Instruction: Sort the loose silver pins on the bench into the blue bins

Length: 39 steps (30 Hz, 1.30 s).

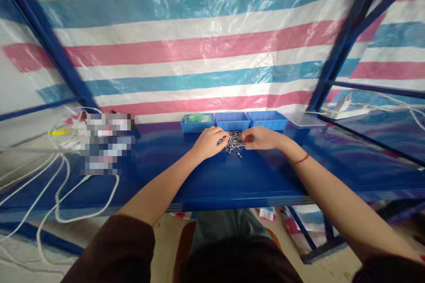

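Well to the left of the heap of small metal pieces (235, 147), white cables (68, 172) loop over the edge of the blue table (159, 181); what lies beside them is pixelated and cannot be told. Behind the heap and to its left is a blue tray (196, 128) with green material (196, 118) in it.

At the heap's left edge is the left hand (210, 141), back upward, its fingers bent over and reaching down among the pieces, with a small gap showing between thumb and forefinger. Whether they pinch one I cannot tell.

The heap itself lies loose on the table between the two hands, a few pieces straying from its near side. Directly behind it is a second tray (232, 128).

At the heap's right edge, the right hand (257, 137) has its fingers curled inward, thumb close to them, the tips against the pieces; any grip is too small to make out. A red band (301, 159) circles that wrist. Behind the heap, to its right, is a third tray (269, 125), then a clear flat sheet (305, 119) farther right.
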Motion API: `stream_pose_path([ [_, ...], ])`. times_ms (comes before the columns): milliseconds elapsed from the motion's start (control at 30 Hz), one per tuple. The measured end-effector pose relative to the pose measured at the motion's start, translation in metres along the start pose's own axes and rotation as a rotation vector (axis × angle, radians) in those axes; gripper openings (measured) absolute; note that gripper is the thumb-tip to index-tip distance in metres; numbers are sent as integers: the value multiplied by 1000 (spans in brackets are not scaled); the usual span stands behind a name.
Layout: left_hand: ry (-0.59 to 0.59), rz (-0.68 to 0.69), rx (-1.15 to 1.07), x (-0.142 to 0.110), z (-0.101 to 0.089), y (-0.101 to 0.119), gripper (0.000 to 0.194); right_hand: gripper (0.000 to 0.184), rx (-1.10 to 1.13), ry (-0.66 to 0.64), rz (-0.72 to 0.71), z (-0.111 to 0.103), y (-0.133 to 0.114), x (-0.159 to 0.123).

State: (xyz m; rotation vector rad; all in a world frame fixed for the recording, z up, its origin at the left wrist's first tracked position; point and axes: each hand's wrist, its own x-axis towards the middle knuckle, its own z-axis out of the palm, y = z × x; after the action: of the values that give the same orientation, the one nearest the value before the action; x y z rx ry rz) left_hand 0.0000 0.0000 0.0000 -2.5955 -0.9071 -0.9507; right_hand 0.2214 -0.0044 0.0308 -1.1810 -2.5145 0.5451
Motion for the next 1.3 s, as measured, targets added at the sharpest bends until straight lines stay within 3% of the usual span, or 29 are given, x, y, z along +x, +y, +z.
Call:
stream_pose_path([
  [167,-19,-41,-87,1,0,7,21,14,131,212,-60,5,-3,5],
  [267,-3,-102,-216,2,3,11,27,21,395,380,-9,13,-11,12],
  [367,82,-210,-350,4,5,13,19,24,642,453,58,23,-18,19],
  [567,237,-338,-404,5,2,14,15,18,873,450,140,33,-23,22],
  [1000,323,-282,-382,7,-1,19,12,17,1075,337,141,33,-29,20],
  [1133,312,-361,-430,7,0,15,13,18,1072,388,114,33,-30,19],
  [1300,199,-409,-534,6,7,6,13,26,1006,432,82,31,-33,18],
])
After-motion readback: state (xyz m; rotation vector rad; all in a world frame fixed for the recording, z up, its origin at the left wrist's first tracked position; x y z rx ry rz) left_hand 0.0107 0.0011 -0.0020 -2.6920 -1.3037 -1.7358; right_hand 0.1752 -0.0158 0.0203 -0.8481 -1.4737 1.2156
